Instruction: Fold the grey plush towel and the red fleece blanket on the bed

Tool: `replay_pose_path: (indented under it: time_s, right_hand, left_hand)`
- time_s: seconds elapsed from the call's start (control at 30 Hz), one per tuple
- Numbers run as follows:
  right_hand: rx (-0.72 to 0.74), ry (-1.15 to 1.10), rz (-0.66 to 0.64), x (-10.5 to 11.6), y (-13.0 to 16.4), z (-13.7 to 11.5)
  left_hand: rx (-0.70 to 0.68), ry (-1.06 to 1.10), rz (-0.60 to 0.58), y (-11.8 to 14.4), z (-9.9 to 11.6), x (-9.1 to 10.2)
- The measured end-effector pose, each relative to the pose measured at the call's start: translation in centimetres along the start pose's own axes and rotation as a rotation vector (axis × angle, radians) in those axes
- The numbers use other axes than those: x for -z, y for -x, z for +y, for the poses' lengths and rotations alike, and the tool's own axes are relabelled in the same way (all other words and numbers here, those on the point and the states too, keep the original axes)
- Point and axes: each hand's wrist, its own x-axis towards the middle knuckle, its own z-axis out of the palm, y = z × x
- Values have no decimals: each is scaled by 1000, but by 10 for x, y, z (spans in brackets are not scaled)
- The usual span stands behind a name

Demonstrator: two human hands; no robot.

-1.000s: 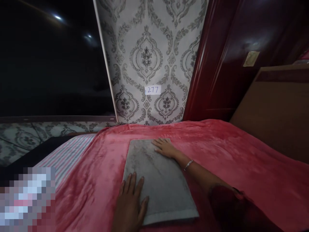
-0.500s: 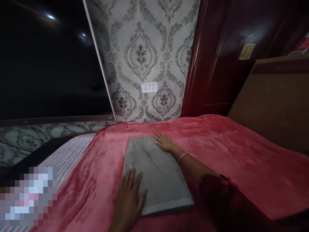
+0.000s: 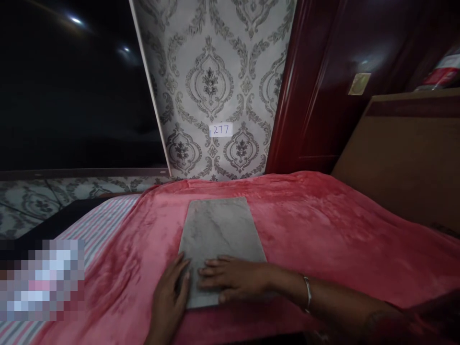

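Fingers (image 3: pixel 212 275) flat, together, on grey folded cloth (image 3: pixel 219 230), lower centre: rectangular, faintly marbled; left hand (image 3: pixel 168 299) flat at its edge.

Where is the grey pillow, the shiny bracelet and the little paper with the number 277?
grey pillow (image 3: pixel 219 230): head view, bare middle of its top.
bracelet (image 3: pixel 307 293): head view, band on the right wrist.
paper with 277 (image 3: pixel 220 130): head view, middle of the label on the wallpaper.

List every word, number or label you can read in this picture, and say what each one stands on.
"277": handwritten on a small white label stuck to the patterned wallpaper.
Red and white container at upper right: any print is too blurred to read.
Pale sticker on the dark red wardrobe: nothing legible.
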Motion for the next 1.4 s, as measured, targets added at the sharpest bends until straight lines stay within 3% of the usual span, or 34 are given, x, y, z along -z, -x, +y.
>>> replay_pose_path:
  time_s: [0.07,0.2,0.3,0.4,0.53,0.7,0.8,0.9,1.0,1.1,1.17,1.27,1.4]
  right_hand:
    - [-23,-17,79,17,-8,12]
    - [-235,139,243,55,-41,64]
    - [-416,246,258,70,-70,100]
    - [-521,276,233,70,-90,117]
    - [-418,297,155,46,-93,96]
    - [86,165,-4,-10,-61,10]
    - [264,40,-93,-22,-52,-22]
    - [217,26,2,-2,-67,-3]
    - [-79,148,171,34,-97,51]
    - [-366,270,207,60,-125,99]
    - [-466,309,190,64,-135,112]
    - [-384,325,123,48,-134,98]
    - [5,265,16,-4,-104,36]
  left_hand:
    - [-5,-41,5,6,0,5]
    - [13,-44,-1,14,2,8]
    - [22,-38,22,14,6,8]
    - [30,-4,48,15,7,8]
    - [70,56,104,23,6,7]
    - [204,139,222,31,9,9]
    - [253,191,236,31,13,14]
    - [257,204,319,29,13,14]
    - [253,226,360,30,9,11]
    - [245,250,375,30,6,9]
    - [237,269,389,30,6,9]
    - [219,291,412,29,8,8]
    - [240,351,420,31,6,7]
